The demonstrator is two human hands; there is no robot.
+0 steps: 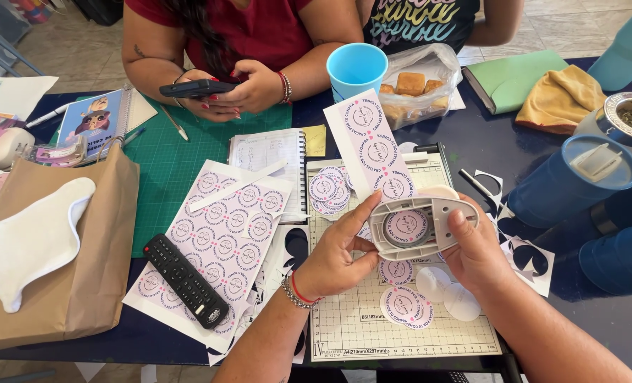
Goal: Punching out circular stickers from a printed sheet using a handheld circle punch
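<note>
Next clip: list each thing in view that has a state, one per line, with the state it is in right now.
Left hand: gripping the punch's left edge.
Right hand: holding the punch's right end.
Circle punch: turned underside up, a printed strip fed through.
Sticker sheet: uncut, under a remote.
Cut round stickers: loose on the trimmer board.
Blue cup: upright.

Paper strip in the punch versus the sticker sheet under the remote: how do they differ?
The paper strip is narrow, one circle wide, held up through the punch by both hands. The sticker sheet is wide, with several rows, and lies flat under the remote. Both carry the same round pink-and-white designs.
</note>
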